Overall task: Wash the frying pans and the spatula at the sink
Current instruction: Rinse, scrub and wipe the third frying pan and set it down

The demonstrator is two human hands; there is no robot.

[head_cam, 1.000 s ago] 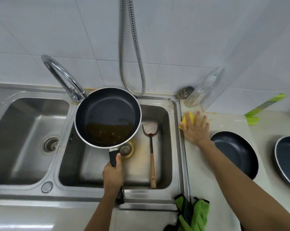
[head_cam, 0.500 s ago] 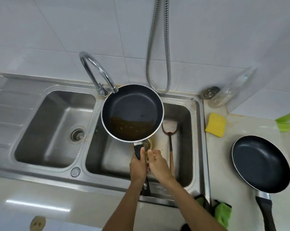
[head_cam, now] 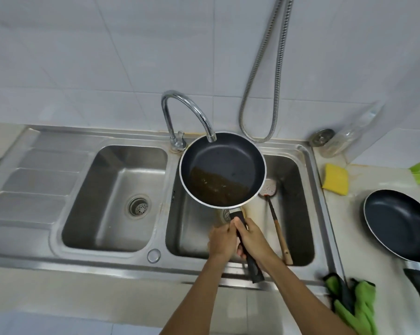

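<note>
Both the left hand [head_cam: 220, 240] and right hand [head_cam: 253, 239] gripped the black handle of the dark round frying pan [head_cam: 222, 169], held beneath the curved chrome tap [head_cam: 192, 112]

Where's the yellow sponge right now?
Head view, right side: the yellow sponge lies on the counter beside the sink, between the clear bottle and the second frying pan.

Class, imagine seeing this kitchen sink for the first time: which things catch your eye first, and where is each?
A dark frying pan with brown liquid pooled in it is held over the right basin under the faucet, left hand and right hand both gripping its handle. A spatula lies in that basin, and a second pan and yellow sponge sit on the counter at right.
</note>
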